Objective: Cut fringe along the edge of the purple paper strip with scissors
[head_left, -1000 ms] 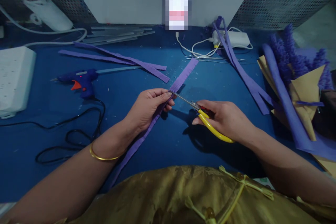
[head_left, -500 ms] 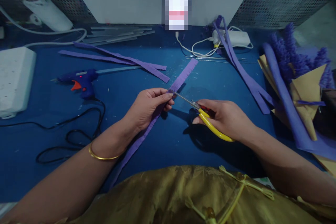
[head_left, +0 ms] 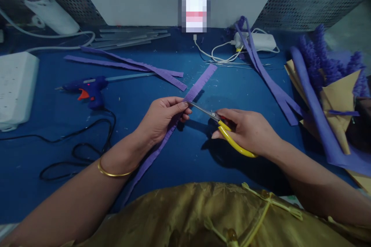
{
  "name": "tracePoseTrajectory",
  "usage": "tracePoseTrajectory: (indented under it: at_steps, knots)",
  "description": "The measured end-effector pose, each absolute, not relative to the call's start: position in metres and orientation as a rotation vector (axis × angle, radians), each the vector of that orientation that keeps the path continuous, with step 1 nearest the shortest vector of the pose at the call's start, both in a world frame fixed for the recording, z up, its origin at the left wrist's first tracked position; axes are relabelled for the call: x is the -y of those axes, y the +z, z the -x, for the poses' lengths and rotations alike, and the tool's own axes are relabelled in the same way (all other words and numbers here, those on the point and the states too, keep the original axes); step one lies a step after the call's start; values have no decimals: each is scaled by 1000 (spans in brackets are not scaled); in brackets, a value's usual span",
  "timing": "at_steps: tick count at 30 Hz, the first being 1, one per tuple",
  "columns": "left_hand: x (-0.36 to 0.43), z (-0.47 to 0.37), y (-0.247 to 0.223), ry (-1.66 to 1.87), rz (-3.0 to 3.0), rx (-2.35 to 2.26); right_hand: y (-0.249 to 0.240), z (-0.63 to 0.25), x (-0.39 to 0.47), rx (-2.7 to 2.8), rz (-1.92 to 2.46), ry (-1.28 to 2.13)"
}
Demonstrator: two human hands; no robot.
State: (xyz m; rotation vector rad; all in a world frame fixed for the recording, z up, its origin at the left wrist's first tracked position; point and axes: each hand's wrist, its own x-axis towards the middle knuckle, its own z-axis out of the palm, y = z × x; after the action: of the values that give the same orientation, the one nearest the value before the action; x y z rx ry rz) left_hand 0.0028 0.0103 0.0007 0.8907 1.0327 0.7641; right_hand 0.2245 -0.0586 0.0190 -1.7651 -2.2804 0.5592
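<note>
A long purple strip (head_left: 200,83) with small cuts along its edge runs from the middle of the blue table down toward my lap. My left hand (head_left: 171,115) pinches this strip between thumb and fingers. In my right hand (head_left: 246,127) are scissors (head_left: 236,143) with yellow handles. Their blades point up and left and reach the strip's edge just beside my left fingertips. Other purple strips (head_left: 124,63) lie crossed behind my left hand, and a further folded purple strip (head_left: 268,79) rests to the right.
A blue glue gun (head_left: 94,88) with a black cord lies on the left, near a white box (head_left: 17,87). Clear sticks (head_left: 130,38), white cables and thin wires (head_left: 237,64) are at the back. Purple flowers (head_left: 315,60) and brown paper (head_left: 339,100) stand at the right.
The scissors have shifted very slightly left and their blades look a little closer together at the strip. The strip's upper end has moved slightly left. My left hand has hardly moved.
</note>
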Motion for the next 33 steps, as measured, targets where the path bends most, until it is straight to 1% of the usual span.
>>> tracePoseTrajectory:
  at_steps: [16,30,33]
  knots:
    - [-9,-2,0,747,-906,-1037,22,-225,59,2275,1718,697]
    - [-8,-3,-1,753,-935,-1039,17,-224,59,2304,1754,581]
    - [-8,-3,-2,751,-933,-1032,17,-225,58,2309,1731,599]
